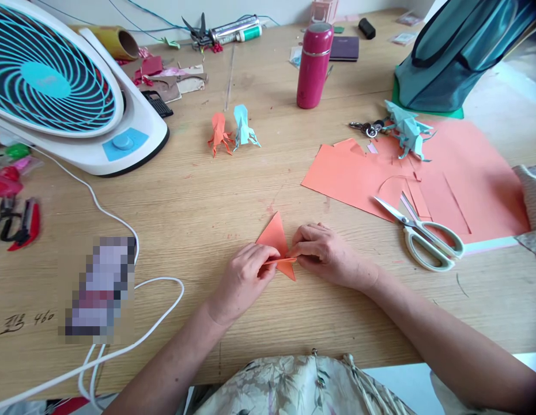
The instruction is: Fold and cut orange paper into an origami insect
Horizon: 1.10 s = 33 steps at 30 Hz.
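Between my hands, just above the wooden table (199, 219), is a folded piece of orange paper (274, 233) with one point upward and a smaller point toward me. My left hand (248, 274) pinches its left side between thumb and fingers. On the right side, the fingertips of my right hand (326, 253) close on a folded edge. The fingers cover part of the folds. Farther off stand two origami figures, an orange one (218, 131) and a light blue one (243, 124).
White-handled scissors (432, 239) lie partly over orange paper sheets (488, 184) at right, near a light blue origami insect (408, 132) and keys (370, 130). A pink bottle (313, 72) stands behind. At left are a fan (134, 138), a blurred-out phone (101, 282) and a white cable (164, 317).
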### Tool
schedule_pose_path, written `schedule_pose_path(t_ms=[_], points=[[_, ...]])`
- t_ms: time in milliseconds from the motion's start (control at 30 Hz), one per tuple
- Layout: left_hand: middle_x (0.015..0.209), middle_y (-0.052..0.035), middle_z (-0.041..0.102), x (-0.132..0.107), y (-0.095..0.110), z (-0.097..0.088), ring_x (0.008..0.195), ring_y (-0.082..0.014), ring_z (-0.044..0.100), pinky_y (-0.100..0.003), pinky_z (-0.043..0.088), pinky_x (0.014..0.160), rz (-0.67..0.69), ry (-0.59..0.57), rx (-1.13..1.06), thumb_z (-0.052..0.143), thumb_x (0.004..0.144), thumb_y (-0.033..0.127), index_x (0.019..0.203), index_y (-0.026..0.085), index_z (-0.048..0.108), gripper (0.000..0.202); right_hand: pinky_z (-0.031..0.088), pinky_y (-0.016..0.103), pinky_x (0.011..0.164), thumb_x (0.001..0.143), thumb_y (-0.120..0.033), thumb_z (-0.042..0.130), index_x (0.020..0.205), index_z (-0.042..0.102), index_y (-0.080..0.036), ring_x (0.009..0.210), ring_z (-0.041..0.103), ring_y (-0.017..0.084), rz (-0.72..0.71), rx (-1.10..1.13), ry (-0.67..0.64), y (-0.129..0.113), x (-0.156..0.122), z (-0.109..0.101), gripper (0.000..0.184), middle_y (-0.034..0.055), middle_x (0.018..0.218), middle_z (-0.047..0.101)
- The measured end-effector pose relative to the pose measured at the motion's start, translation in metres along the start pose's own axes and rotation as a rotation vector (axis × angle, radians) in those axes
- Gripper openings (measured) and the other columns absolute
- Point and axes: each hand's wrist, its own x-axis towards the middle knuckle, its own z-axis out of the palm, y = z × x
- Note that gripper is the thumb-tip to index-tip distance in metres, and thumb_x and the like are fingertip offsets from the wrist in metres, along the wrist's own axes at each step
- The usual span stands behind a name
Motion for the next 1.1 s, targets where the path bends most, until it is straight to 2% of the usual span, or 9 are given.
schedule_pose_path(t_ms=[233, 533, 733, 933, 1100], points=[[0.091, -0.0022, 0.072, -0.01, 0.004, 0.002, 0.085, -0.0182, 0.067, -0.03, 0.052, 0.079, 0.01, 0.037, 0.06, 0.061, 0.086, 0.002, 0.1, 0.019, 0.062, 0.022, 0.04, 0.033, 0.079, 0.088, -0.004, 0.059, 0.1, 0.077, -0.021, 0.083, 0.059, 0.017, -0.031, 0.043, -0.024, 0.005, -0.003, -0.001, 0.028, 0.0056, 0.091, 0.067], [0.11, -0.0062, 0.076, -0.023, 0.011, 0.0, 0.101, -0.0209, 0.068, -0.035, 0.055, 0.096, 0.145, 0.01, 0.202, 0.052, 0.087, -0.003, 0.116, 0.013, 0.065, 0.035, 0.042, 0.035, 0.082, 0.091, -0.005, 0.055, 0.109, 0.076, -0.023, 0.087, 0.058, 0.018, -0.068, 0.042, -0.073, 0.009, -0.005, -0.003, 0.032, 0.0066, 0.095, 0.065], [0.128, -0.0088, 0.07, -0.029, 0.02, -0.006, 0.115, -0.0229, 0.064, -0.036, 0.053, 0.105, 0.171, -0.102, 0.302, 0.049, 0.083, 0.0, 0.13, 0.007, 0.062, 0.049, 0.043, 0.036, 0.085, 0.094, -0.005, 0.051, 0.119, 0.072, -0.023, 0.091, 0.056, 0.019, -0.106, 0.011, -0.123, 0.009, -0.006, -0.008, 0.038, 0.008, 0.1, 0.064], [0.146, -0.0154, 0.056, -0.039, 0.022, -0.011, 0.133, -0.0271, 0.053, -0.041, 0.046, 0.113, 0.218, -0.241, 0.356, 0.047, 0.084, 0.007, 0.14, 0.001, 0.053, 0.057, 0.045, 0.041, 0.085, 0.1, -0.013, 0.041, 0.133, 0.062, -0.018, 0.095, 0.051, 0.024, -0.203, -0.157, -0.261, -0.001, -0.008, -0.019, 0.039, 0.0123, 0.107, 0.063], [0.154, -0.0109, 0.049, -0.045, 0.023, -0.012, 0.142, -0.0317, 0.043, -0.049, 0.04, 0.115, 0.146, -0.309, 0.372, 0.045, 0.086, 0.012, 0.147, 0.007, 0.047, 0.061, 0.046, 0.043, 0.082, 0.103, -0.016, 0.036, 0.135, 0.059, -0.017, 0.092, 0.052, 0.026, -0.205, -0.341, -0.297, -0.015, -0.013, -0.023, 0.04, 0.0129, 0.112, 0.065]])
